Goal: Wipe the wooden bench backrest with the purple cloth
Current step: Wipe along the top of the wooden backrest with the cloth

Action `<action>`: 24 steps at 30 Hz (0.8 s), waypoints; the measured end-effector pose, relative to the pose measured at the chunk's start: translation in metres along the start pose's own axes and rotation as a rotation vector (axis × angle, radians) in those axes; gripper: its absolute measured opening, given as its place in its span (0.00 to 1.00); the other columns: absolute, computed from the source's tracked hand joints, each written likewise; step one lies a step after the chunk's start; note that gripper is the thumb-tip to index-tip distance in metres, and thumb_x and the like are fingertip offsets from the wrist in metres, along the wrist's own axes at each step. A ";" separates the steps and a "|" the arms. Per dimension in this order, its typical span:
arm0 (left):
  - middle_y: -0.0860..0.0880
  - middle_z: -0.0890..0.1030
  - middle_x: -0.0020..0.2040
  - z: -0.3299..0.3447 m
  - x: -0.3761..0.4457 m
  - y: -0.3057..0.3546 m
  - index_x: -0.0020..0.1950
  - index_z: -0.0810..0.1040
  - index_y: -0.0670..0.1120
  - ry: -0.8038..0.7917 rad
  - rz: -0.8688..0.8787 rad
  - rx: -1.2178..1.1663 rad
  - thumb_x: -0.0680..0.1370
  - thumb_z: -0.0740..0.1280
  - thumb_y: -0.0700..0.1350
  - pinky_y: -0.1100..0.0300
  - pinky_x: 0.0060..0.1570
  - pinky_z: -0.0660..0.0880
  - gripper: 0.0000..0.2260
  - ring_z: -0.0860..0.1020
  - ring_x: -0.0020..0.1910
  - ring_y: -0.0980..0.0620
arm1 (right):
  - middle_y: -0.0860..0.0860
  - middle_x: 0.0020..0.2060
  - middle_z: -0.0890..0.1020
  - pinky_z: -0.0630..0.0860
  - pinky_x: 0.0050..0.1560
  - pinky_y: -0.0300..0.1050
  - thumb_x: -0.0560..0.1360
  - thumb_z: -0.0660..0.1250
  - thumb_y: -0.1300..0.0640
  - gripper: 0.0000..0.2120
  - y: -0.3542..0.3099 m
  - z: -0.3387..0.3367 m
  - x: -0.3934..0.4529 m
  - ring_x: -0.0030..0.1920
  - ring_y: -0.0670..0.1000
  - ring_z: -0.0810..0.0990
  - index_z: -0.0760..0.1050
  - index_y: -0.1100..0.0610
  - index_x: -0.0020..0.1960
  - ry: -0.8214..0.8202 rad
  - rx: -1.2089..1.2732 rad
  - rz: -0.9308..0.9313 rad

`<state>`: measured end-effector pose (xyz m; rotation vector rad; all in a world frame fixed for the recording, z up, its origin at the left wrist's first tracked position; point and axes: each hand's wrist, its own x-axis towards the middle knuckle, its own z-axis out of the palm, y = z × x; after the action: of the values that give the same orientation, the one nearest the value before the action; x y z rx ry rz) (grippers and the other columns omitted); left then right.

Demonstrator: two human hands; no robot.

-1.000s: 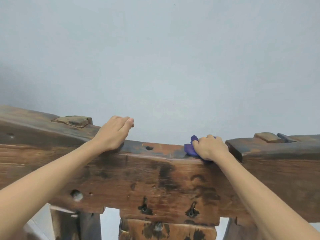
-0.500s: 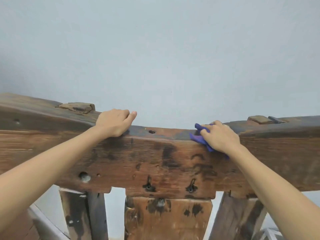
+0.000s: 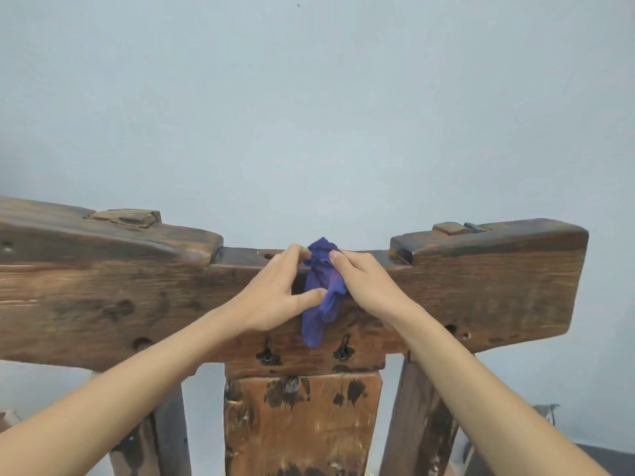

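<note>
Both hands, left hand [image 3: 275, 297] and right hand [image 3: 369, 286], pinching purple cloth [image 3: 323, 293] against backrest [image 3: 481, 290]

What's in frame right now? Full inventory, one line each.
purple cloth: 1, purple, bunched, draped over the dip in the top rail's middle and hanging down its front face
bench backrest top rail: 1, dark brown weathered wood, spans the frame
wooden pegs: 2, brown, set into the rail's top, one left, one right
centre slat: 1, lighter brown with black stains, below the rail
side posts: 2, dark brown, left and right of the slat
wall: 1, pale grey-blue, behind the bench
left hand: 1, bare, on the cloth's left side, thumb on it
right hand: 1, bare, holds the cloth's right side
</note>
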<state>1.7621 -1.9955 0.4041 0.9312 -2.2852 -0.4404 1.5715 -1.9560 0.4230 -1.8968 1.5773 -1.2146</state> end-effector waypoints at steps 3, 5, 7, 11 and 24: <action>0.58 0.62 0.73 0.019 -0.004 0.028 0.76 0.56 0.60 -0.152 -0.050 -0.243 0.71 0.70 0.64 0.66 0.64 0.70 0.38 0.69 0.66 0.68 | 0.63 0.43 0.86 0.78 0.52 0.59 0.85 0.56 0.46 0.24 0.010 -0.002 -0.016 0.47 0.64 0.84 0.82 0.63 0.50 0.027 0.275 0.112; 0.64 0.54 0.74 0.034 0.000 0.042 0.79 0.50 0.61 -0.140 -0.025 -0.199 0.71 0.70 0.64 0.71 0.63 0.70 0.43 0.68 0.67 0.71 | 0.60 0.44 0.88 0.81 0.48 0.59 0.85 0.57 0.44 0.21 0.015 -0.007 -0.020 0.48 0.64 0.86 0.83 0.56 0.54 0.026 0.482 0.205; 0.61 0.49 0.77 0.043 0.006 0.051 0.82 0.45 0.56 -0.057 -0.004 -0.095 0.73 0.71 0.59 0.62 0.69 0.69 0.46 0.67 0.73 0.58 | 0.61 0.45 0.88 0.76 0.35 0.53 0.84 0.59 0.42 0.19 0.017 -0.018 -0.023 0.43 0.64 0.83 0.84 0.52 0.55 0.009 0.611 0.276; 0.51 0.59 0.75 0.046 0.015 0.061 0.82 0.50 0.52 0.065 0.053 -0.050 0.76 0.70 0.46 0.78 0.63 0.60 0.41 0.67 0.72 0.57 | 0.71 0.44 0.83 0.75 0.39 0.53 0.84 0.60 0.43 0.23 0.021 -0.044 -0.022 0.38 0.63 0.79 0.82 0.62 0.57 -0.066 0.653 0.246; 0.58 0.87 0.53 0.013 0.039 0.065 0.57 0.86 0.51 0.331 0.075 0.022 0.77 0.68 0.36 0.59 0.56 0.77 0.14 0.82 0.55 0.64 | 0.58 0.50 0.87 0.77 0.54 0.53 0.84 0.61 0.47 0.20 0.055 -0.124 -0.020 0.48 0.47 0.81 0.83 0.62 0.53 -0.149 0.263 -0.055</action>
<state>1.6992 -1.9776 0.4437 0.8551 -2.0175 -0.2106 1.4391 -1.9251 0.4422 -1.8234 1.2312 -1.2069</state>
